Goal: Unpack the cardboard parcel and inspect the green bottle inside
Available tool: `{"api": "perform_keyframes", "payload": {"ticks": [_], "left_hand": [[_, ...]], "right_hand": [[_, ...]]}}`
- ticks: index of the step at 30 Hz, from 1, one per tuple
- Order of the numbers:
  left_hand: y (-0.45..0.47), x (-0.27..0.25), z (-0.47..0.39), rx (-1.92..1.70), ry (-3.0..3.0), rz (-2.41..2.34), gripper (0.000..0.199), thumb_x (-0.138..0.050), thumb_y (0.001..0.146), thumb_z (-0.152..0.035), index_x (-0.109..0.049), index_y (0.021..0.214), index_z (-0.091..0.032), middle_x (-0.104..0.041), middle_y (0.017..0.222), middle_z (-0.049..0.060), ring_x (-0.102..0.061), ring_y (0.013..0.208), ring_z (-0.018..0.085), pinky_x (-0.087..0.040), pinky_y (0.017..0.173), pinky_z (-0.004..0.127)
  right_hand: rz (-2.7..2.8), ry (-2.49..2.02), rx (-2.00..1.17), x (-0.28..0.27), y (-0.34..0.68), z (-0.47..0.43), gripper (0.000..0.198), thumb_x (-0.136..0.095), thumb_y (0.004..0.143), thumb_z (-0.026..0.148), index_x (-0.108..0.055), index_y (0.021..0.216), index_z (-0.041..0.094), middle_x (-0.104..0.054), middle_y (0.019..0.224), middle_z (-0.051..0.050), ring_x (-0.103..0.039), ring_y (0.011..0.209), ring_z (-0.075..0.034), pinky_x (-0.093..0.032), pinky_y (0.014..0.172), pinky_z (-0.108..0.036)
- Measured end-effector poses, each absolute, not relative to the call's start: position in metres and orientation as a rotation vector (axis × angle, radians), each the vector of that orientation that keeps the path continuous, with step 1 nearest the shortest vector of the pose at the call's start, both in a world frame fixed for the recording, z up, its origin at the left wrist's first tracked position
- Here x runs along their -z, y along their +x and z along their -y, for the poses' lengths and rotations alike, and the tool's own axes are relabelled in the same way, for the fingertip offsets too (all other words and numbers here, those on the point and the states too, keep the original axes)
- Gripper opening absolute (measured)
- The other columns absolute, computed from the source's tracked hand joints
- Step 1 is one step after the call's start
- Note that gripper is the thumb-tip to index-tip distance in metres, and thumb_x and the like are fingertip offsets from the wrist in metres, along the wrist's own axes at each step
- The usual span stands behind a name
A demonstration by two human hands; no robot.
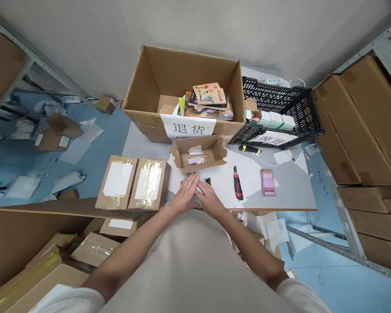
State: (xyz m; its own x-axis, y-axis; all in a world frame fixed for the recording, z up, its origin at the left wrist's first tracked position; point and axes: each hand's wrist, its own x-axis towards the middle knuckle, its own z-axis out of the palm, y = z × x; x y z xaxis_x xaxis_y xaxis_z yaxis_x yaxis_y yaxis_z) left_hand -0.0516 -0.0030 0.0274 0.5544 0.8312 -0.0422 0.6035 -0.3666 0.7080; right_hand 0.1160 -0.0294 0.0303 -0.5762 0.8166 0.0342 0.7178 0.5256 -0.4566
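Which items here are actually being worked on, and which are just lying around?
In hand:
left hand and right hand, both on a small parcel
opened small carton just beyond

Lying about:
utility knife
two taped parcels
big book-filled box
black crate
yellow marker

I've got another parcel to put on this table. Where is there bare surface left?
Bare table shows right of the phone, out to the edge, and a narrower strip between the red utility knife and the phone. The left side is crowded with two taped parcels, the open small box and both hands.
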Motion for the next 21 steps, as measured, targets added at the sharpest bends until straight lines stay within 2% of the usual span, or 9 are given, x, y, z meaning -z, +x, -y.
{"api": "perform_keyframes", "payload": {"ticks": [3, 5, 7, 9, 11, 14, 16, 21], "left_hand": [[-0.050, -0.010, -0.010, -0.425, 2.084, -1.155, 0.109, -0.076, 0.064, -0.030, -0.007, 0.147, -0.015, -0.037, 0.141, 0.022, -0.034, 0.134, 0.035, -0.031, 0.107, 0.055], [-0.051, -0.003, -0.012, -0.438, 2.033, -1.150, 0.102, -0.074, 0.067, -0.028, -0.010, 0.146, -0.016, -0.042, 0.137, 0.020, -0.039, 0.130, 0.033, -0.037, 0.104, 0.051], [-0.053, -0.001, -0.013, -0.451, 1.996, -1.136, 0.094, -0.072, 0.069, -0.025, -0.016, 0.145, -0.017, -0.043, 0.135, 0.018, -0.042, 0.128, 0.032, -0.038, 0.104, 0.050], [-0.055, -0.003, -0.016, -0.465, 1.977, -1.124, 0.087, -0.068, 0.071, -0.023, -0.019, 0.144, -0.018, -0.042, 0.136, 0.018, -0.041, 0.128, 0.032, -0.037, 0.105, 0.050], [-0.059, -0.008, -0.020, -0.457, 1.964, -1.088, 0.087, -0.067, 0.072, -0.024, -0.019, 0.144, -0.017, -0.040, 0.138, 0.018, -0.039, 0.130, 0.033, -0.036, 0.107, 0.050], [-0.064, -0.017, -0.026, -0.408, 1.950, -0.970, 0.098, -0.072, 0.067, -0.029, -0.015, 0.146, -0.016, -0.032, 0.145, 0.018, -0.034, 0.133, 0.035, -0.035, 0.108, 0.049], [-0.066, -0.020, -0.027, -0.392, 1.939, -0.939, 0.101, -0.072, 0.067, -0.033, -0.012, 0.147, -0.017, -0.029, 0.148, 0.017, -0.033, 0.134, 0.036, -0.035, 0.108, 0.049], [-0.058, -0.017, -0.023, -0.461, 1.904, -1.079, 0.093, -0.068, 0.072, -0.051, -0.018, 0.145, -0.019, -0.036, 0.142, 0.018, -0.037, 0.132, 0.035, -0.037, 0.106, 0.051]], "right_hand": [[2.463, -1.361, -0.436, -0.031, 0.127, 0.034, 0.048, -0.046, 0.083, 0.004, -0.051, 0.128, 0.019, -0.055, 0.127, -0.014, -0.048, 0.120, -0.024, -0.032, 0.107, -0.049], [2.420, -1.400, -0.304, -0.030, 0.131, 0.038, 0.037, -0.043, 0.087, 0.006, -0.059, 0.117, 0.021, -0.062, 0.110, -0.011, -0.055, 0.104, -0.021, -0.036, 0.103, -0.047], [2.430, -1.334, -0.204, -0.027, 0.131, 0.044, 0.026, -0.043, 0.089, 0.009, -0.064, 0.099, 0.020, -0.063, 0.091, -0.008, -0.056, 0.088, -0.019, -0.043, 0.093, -0.041], [2.456, -1.245, -0.142, -0.022, 0.127, 0.049, 0.026, -0.041, 0.089, 0.008, -0.065, 0.088, 0.019, -0.061, 0.081, -0.006, -0.054, 0.080, -0.017, -0.045, 0.088, -0.037], [2.455, -1.216, -0.118, -0.016, 0.124, 0.053, 0.027, -0.040, 0.089, 0.008, -0.064, 0.092, 0.019, -0.061, 0.083, -0.006, -0.054, 0.082, -0.017, -0.044, 0.092, -0.038], [2.409, -1.232, -0.175, -0.012, 0.123, 0.057, 0.029, -0.040, 0.086, 0.008, -0.063, 0.102, 0.017, -0.063, 0.094, -0.008, -0.055, 0.092, -0.018, -0.041, 0.100, -0.042], [2.364, -1.225, -0.259, -0.012, 0.126, 0.057, 0.031, -0.038, 0.086, 0.008, -0.063, 0.100, 0.018, -0.063, 0.094, -0.008, -0.057, 0.093, -0.018, -0.041, 0.102, -0.043], [2.190, -1.257, -0.502, -0.025, 0.132, 0.050, 0.030, -0.034, 0.086, 0.006, -0.060, 0.090, 0.021, -0.065, 0.088, -0.005, -0.059, 0.087, -0.016, -0.046, 0.098, -0.039]]}}
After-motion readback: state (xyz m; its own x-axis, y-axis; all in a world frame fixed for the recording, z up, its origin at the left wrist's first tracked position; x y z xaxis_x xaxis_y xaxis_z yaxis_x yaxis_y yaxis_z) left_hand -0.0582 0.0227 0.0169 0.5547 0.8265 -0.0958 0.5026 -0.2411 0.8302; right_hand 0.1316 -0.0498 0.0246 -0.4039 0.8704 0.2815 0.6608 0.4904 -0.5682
